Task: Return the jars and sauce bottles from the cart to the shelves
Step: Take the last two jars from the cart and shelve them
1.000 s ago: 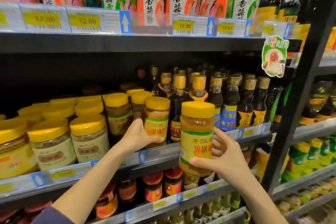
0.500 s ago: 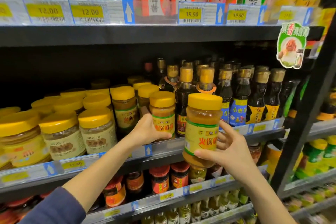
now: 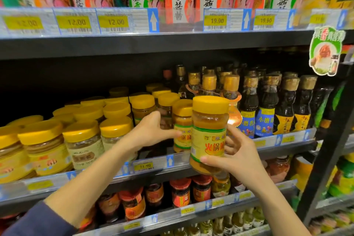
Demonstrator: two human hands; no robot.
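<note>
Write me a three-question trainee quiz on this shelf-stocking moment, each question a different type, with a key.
1. True or false: the right hand holds the yellow-lidded jar upright, in front of the shelf edge.
2. Multiple choice: the left hand touches A) a dark sauce bottle, B) a jar on the middle shelf, C) a price tag.
3. Fill in: right of the yellow-lidded jars stand dark ___ with gold caps.

Key: 1 true; 2 B; 3 bottles.
</note>
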